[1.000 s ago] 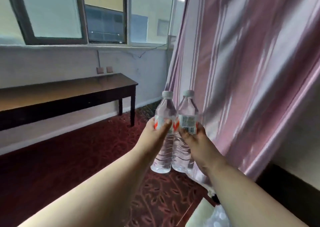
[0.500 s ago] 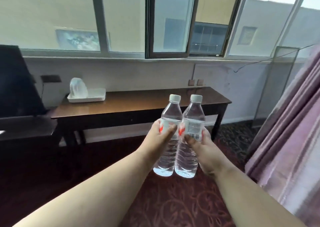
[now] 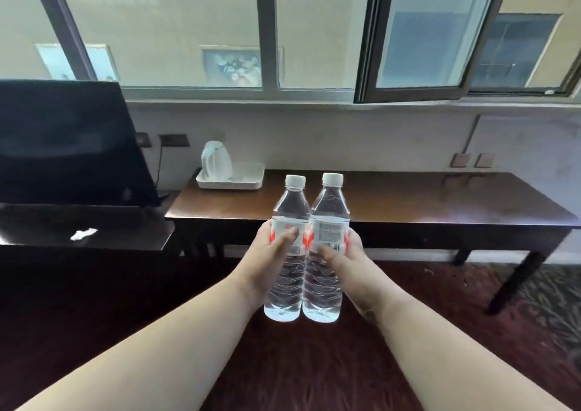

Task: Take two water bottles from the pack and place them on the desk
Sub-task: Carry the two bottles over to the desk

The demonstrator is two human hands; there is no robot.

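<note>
Two clear water bottles with white caps and red-and-white labels are held upright side by side in front of me. My left hand [image 3: 267, 253] grips the left water bottle [image 3: 290, 209] at its label. My right hand [image 3: 349, 259] grips the right water bottle [image 3: 330, 206] the same way. The bottles touch each other and hang in the air above the carpet, in front of the near edge of the dark wooden desk [image 3: 440, 203]. The pack is out of view.
A white tray [image 3: 248, 178] with a white kettle [image 3: 216, 160] stands at the desk's left end. A black screen [image 3: 63, 143] sits on a lower dark stand [image 3: 94, 231] to the left. Windows run behind the desk; dark red patterned carpet [image 3: 298, 363] lies below.
My view has swung left from the pink curtain to face the desk, which is now closer and centred. Both hands still hold the bottles together.
</note>
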